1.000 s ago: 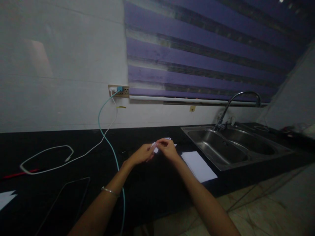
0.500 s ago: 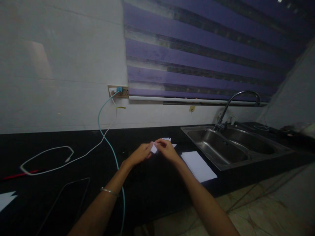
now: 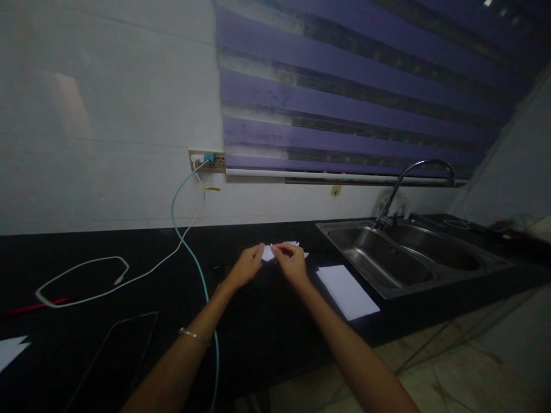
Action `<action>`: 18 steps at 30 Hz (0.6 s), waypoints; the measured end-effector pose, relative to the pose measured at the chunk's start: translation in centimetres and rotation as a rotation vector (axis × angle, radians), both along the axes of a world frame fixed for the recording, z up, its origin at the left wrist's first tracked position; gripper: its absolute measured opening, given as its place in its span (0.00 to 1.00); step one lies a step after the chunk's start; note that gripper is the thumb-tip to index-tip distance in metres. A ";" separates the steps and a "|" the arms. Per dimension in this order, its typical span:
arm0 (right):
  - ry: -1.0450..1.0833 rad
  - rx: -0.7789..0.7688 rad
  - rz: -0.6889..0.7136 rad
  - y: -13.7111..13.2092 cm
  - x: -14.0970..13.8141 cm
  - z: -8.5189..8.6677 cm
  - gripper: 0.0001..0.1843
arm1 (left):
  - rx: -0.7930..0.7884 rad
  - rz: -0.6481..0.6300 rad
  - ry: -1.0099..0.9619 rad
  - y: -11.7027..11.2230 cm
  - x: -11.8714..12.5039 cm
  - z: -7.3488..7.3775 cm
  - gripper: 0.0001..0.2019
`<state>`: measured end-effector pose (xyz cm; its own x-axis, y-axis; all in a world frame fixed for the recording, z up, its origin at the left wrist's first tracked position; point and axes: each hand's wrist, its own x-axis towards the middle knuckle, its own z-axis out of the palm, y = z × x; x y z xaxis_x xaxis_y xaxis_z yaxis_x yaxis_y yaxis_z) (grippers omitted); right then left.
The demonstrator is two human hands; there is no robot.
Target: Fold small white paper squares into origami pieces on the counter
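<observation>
A small folded piece of white paper (image 3: pixel 267 254) is pinched between my two hands above the dark counter. My left hand (image 3: pixel 248 263) is closed on its left side, with a bracelet on that wrist. On the right side, my right hand (image 3: pixel 291 262) grips the same paper between thumb and fingers. Just behind my right hand lie more pointed white paper pieces (image 3: pixel 294 244), partly covered by it. A stack of white paper sheets (image 3: pixel 348 291) rests to the right of my right forearm.
At the right is a double steel sink (image 3: pixel 383 258) with a curved faucet (image 3: pixel 396 189). A teal cable (image 3: pixel 198 267) and a white cable (image 3: pixel 150 271) run from the wall outlet (image 3: pixel 218 161). A phone-like dark slab (image 3: pixel 114 355), a red pen-like object (image 3: pixel 38 307) and white paper (image 3: pixel 11 351) lie left.
My hands have shifted slightly, with the paper now tilted flatter and a wider part of it showing between them. My right fingers have bent differently. The stack and the cables have stayed put.
</observation>
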<state>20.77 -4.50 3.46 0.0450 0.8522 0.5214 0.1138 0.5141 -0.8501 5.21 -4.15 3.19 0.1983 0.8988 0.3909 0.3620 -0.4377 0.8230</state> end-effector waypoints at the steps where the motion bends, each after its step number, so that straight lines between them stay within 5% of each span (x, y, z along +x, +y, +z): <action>1: 0.026 0.001 -0.031 -0.1 0.0 0.1 0.13 | -0.012 0.019 -0.034 0.1 0.0 -0.1 0.25; 9: 0.086 0.002 -0.148 0.7 1.3 0.2 0.15 | -0.048 -0.113 -0.159 -0.6 0.2 0.5 0.16; 18: 0.146 -0.137 0.024 1.4 2.0 0.2 0.13 | 0.011 0.015 -0.300 -0.2 -0.3 1.3 0.15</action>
